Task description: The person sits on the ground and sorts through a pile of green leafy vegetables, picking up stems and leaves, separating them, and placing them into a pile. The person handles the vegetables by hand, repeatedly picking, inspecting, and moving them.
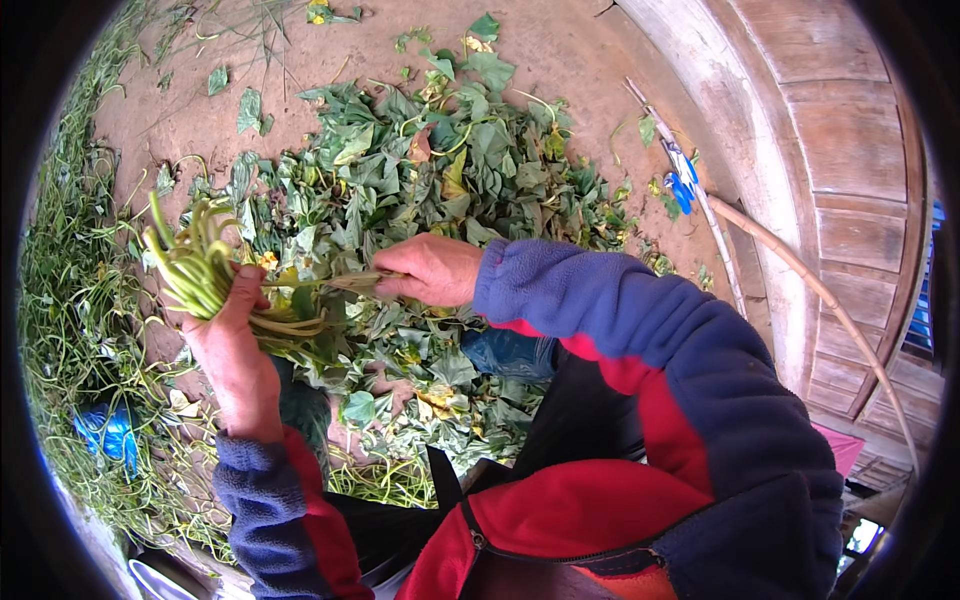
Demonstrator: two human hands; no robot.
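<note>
My left hand [236, 352] grips a bundle of green leaf stalks [191, 270], with cut or broken ends pointing up and to the left. Longer, yellowish stems trail from the bundle's right side below my thumb. My right hand [439, 270] pinches a thin, dry-looking strand [349, 282] that runs across to the bundle and is stretched nearly straight. Its exact tie to the bundle is hidden behind my left thumb. Beneath both hands spreads a heap of loose green leaves [420, 165], some yellowed or brown.
Cut vines and stems [67, 262] cover the ground along the left. A blue plastic bag [109, 435] lies among them. Scissors with blue handles [681, 184] lie by a pale stick [720, 240]. A bamboo pole [795, 262] leans near the wooden wall [855, 150].
</note>
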